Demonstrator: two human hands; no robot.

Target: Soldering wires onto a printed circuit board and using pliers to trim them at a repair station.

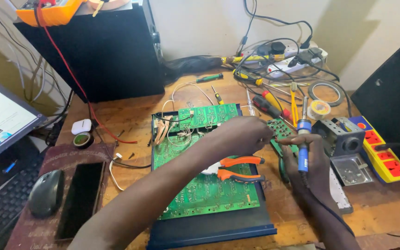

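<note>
My right hand [312,162] grips a blue-handled soldering iron [304,139], its tip pointing up and away. My left hand [244,134] reaches across and pinches the edge of a small green circuit board [281,129] held beside the iron. Under my left forearm lies a large green circuit board [200,190] on a dark blue chassis [209,229]. A second green board [207,115] with white wires sits at its far end. Orange-handled pliers [239,167] rest on the large board.
A soldering iron stand [346,141], a solder spool [320,109] and a yellow power strip [385,157] sit at right. Screwdrivers [265,104] and cables lie at the back. A phone [79,196], a mouse [46,192], a keyboard and a monitor [1,118] are at left. A black box [103,51] carries an orange multimeter [52,11].
</note>
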